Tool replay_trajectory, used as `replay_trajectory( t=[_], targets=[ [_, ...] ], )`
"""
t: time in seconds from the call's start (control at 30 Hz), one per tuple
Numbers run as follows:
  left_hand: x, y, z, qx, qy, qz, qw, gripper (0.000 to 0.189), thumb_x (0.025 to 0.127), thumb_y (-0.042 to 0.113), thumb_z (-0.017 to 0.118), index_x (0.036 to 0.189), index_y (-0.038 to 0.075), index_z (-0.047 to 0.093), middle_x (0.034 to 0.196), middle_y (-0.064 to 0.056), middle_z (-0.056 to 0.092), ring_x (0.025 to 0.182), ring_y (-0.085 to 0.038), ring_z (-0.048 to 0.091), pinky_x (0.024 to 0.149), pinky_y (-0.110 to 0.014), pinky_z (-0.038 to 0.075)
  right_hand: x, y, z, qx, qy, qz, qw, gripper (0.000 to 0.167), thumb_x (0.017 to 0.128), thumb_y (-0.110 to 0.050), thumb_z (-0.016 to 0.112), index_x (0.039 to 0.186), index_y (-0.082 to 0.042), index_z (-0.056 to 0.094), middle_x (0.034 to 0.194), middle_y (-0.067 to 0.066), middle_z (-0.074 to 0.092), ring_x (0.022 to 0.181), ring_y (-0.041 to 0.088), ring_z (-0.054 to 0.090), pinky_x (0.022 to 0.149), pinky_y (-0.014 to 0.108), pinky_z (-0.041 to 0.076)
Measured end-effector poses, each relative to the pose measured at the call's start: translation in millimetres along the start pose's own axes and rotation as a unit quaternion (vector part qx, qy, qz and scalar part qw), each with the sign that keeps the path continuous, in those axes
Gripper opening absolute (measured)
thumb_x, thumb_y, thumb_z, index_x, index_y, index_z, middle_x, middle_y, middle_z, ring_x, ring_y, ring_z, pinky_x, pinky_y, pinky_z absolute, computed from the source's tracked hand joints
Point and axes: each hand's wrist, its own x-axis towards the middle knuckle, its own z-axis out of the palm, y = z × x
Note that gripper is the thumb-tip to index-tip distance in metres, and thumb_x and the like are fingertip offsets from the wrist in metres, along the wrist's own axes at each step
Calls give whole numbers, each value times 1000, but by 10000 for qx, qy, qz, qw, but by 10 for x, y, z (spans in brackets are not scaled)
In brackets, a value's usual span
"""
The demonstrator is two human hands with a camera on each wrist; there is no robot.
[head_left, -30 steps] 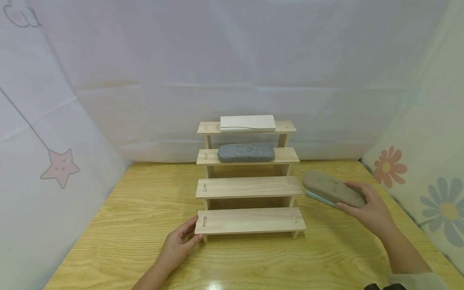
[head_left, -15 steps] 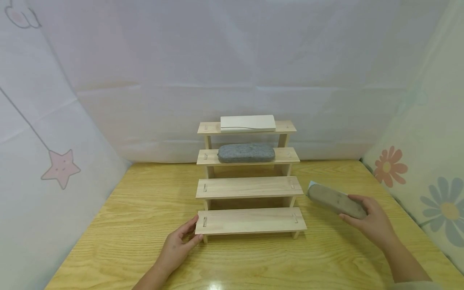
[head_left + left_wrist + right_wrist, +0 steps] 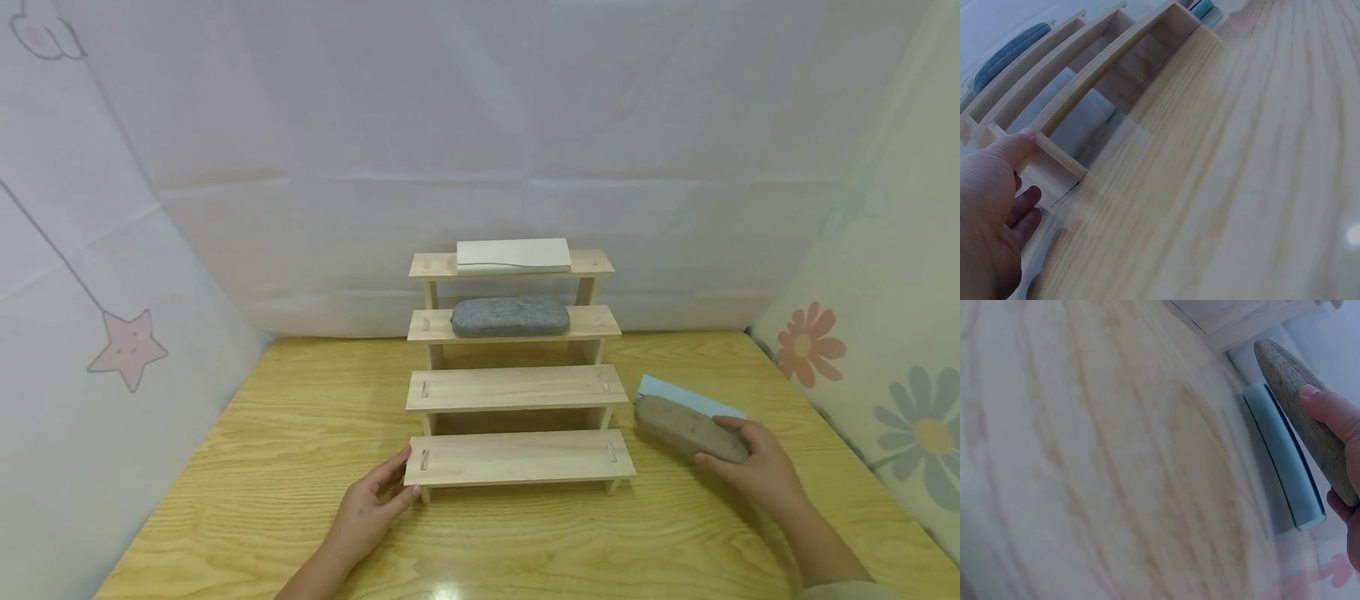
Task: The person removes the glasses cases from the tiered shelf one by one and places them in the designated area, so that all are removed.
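A stepped wooden display stand stands mid-table. My left hand grips the left end of its lowest step; in the left wrist view the thumb lies against the step's corner. On the right, my right hand holds one end of a brownish-grey glasses case between thumb and fingers. That case tilts close to a light blue glasses case lying on the table; whether the two touch, I cannot tell. A grey fabric glasses case sits on the second step from the top, and a white one on the top step.
The wood-grain table extends around the stand. A pale cloth backdrop rises behind it, with side panels bearing a star and flowers. The two lower steps bear no case.
The right hand has brought the brownish-grey case down and towards the near side, so more of the light blue case shows behind it. The left hand and the stand hold still.
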Motion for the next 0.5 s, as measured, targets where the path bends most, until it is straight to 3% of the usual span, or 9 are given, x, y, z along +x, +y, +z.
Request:
replay_trajectory(
  t=[0.07, 0.5],
  targets=[
    [1, -3, 2, 4, 17, 21, 10000, 61, 85, 19, 77, 140, 7, 53, 144, -11, 53, 124, -29, 57, 94, -27, 55, 1, 17, 21, 59, -77, 30, 9999, 72, 82, -31, 81, 135, 7, 50, 132, 36, 48, 114, 50, 48, 87, 63, 44],
    [1, 6, -4, -15, 1, -18, 10000, 62, 85, 20, 77, 141, 8, 53, 143, -11, 54, 124, -29, 58, 95, -26, 54, 15, 103, 116, 74, -221, 194, 9995, 74, 83, -35, 79, 137, 6, 47, 135, 36, 44, 121, 52, 42, 94, 66, 38]
  ],
)
